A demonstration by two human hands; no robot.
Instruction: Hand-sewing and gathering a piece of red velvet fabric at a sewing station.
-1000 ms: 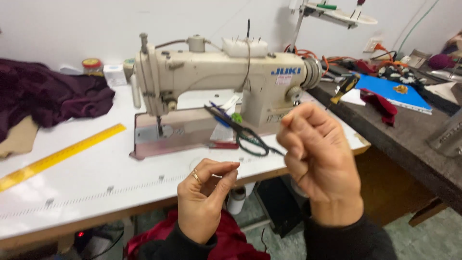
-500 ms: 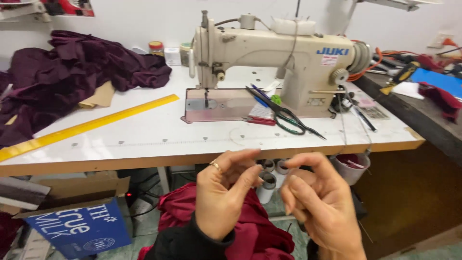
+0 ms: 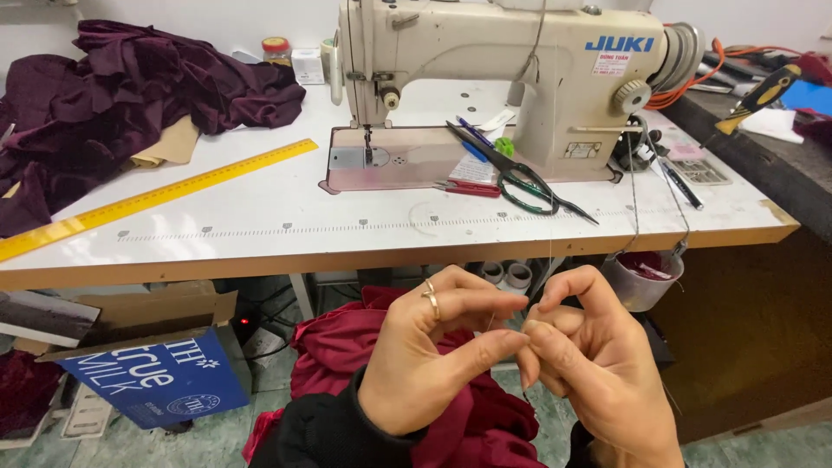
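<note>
Head view: left hand [image 3: 433, 351] and right hand [image 3: 589, 364], fingertips pressed together, pinching a thin thread [image 3: 549, 199] that runs up to the sewing machine [image 3: 503, 61]. Held below the machine's table [image 3: 260, 234], above red cloth [image 3: 347, 347]. Advice: keep thread taut, pinch near its end.

thin pale thread [image 3: 548, 260], taut, pinched between fingertips

Bright, even overhead light; glossy white worktable [image 3: 286, 221] shows mild sheen, no hard glare. Soft shadow under the cream industrial sewing machine [image 3: 485, 61]. Both bare hands sharp (left hand [image 3: 433, 355], right hand [image 3: 598, 364]). Wide-angle bowing at the edges; floor beneath the table dim.
</note>
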